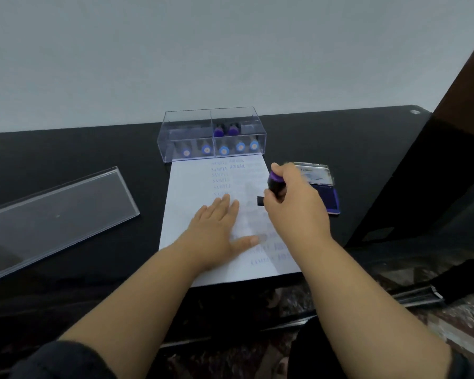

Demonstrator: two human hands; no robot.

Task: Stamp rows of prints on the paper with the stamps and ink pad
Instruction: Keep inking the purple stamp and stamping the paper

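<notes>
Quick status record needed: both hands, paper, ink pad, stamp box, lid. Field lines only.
left hand: flat on the paper, fingers straight
right hand: grips a purple-topped stamp above the paper
paper: columns of SAMPLE and AIR MAIL prints
ink pad: open, right of paper
stamp box: clear, stamps inside, behind paper
lid: off, lying left

Light's dim and flat, cool grey cast, no hard shadows I can pick out. Black table [93,149] swallows detail. Faint sheen on the clear lid [58,212] and on the clear stamp box [211,132]. My right hand [293,206] and the stamp [274,184] it grips are motion-smeared; ink pad [322,187] behind is soft too. Prints on the paper [192,181] are faint, partly unreadable. Wide-angle bends the table edge; bottom corners murky.
</notes>
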